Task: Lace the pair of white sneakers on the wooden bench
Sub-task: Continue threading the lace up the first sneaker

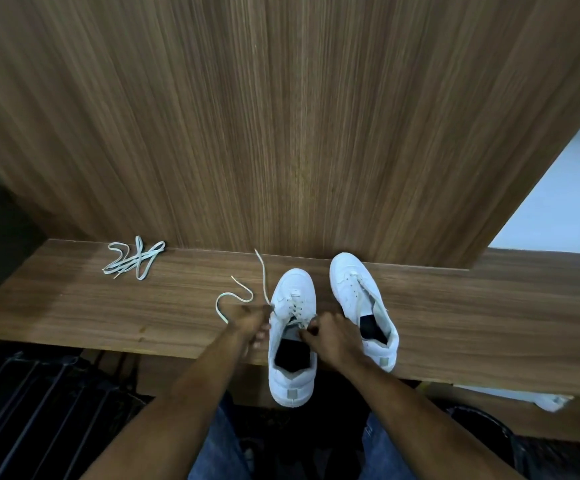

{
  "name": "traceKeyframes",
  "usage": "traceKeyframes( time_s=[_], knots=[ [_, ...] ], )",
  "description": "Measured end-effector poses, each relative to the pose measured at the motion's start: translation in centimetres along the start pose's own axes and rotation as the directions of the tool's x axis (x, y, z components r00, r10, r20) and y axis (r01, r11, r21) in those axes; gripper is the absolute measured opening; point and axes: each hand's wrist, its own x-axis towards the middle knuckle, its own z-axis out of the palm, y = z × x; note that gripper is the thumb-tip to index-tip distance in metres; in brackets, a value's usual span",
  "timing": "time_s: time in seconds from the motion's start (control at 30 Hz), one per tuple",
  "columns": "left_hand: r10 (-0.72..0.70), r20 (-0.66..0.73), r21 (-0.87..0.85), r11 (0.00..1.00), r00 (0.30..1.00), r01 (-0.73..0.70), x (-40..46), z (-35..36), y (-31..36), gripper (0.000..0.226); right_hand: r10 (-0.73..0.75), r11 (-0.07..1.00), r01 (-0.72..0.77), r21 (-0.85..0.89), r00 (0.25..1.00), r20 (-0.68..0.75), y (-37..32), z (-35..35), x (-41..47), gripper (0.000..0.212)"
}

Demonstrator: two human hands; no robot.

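I see the left white sneaker (292,337) pointing away, heel overhanging the wooden bench's (489,323) near edge, its lace (243,296) trailing left. The right sneaker (364,306) lies just beside it, angled. A loose lace (132,259) sits far left.

Person, seen from above. Left hand (252,325) and right hand (330,336): bare, no rings, watch or bands visible. Both forearms bare to the frame edge, no sleeves in view. Legs: blue denim jeans (219,455), faded, a seam showing on the right thigh.
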Motion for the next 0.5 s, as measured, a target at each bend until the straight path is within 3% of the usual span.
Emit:
traceKeyframes(
  time_s=[0.07,0.23,0.3,0.4,0.5],
  knots=[
    [-0.001,0.035,0.054,0.999,0.999,0.0,-0.2,0.9,-1.5,0.025,0.007,1.0,-0.007,0.006,1.0,-0.003,0.0,0.1,0.0,0.034],
    [0.118,-0.077,0.021,0.993,0.99,-0.116,0.6,1.9,0.4,0.02,0.002,1.0,-0.002,0.012,1.0,0.017,0.0,0.1,0.2,0.033],
    [0.111,-0.127,-0.141,0.981,0.986,-0.129,0.4,1.5,2.2,0.025,0.001,1.0,-0.001,0.002,1.0,0.023,0.0,0.0,0.2,0.034],
    [0.152,-0.211,-0.438,0.868,0.966,-0.233,-0.5,0.0,6.7,0.02,0.002,1.0,-0.001,-0.01,1.0,0.024,0.1,0.1,0.4,0.034],
    [0.188,-0.278,-0.55,0.773,0.942,-0.316,-1.1,-2.1,11.8,0.019,0.032,0.999,-0.032,0.007,0.999,0.023,0.1,0.4,0.5,0.035]
  ],
)
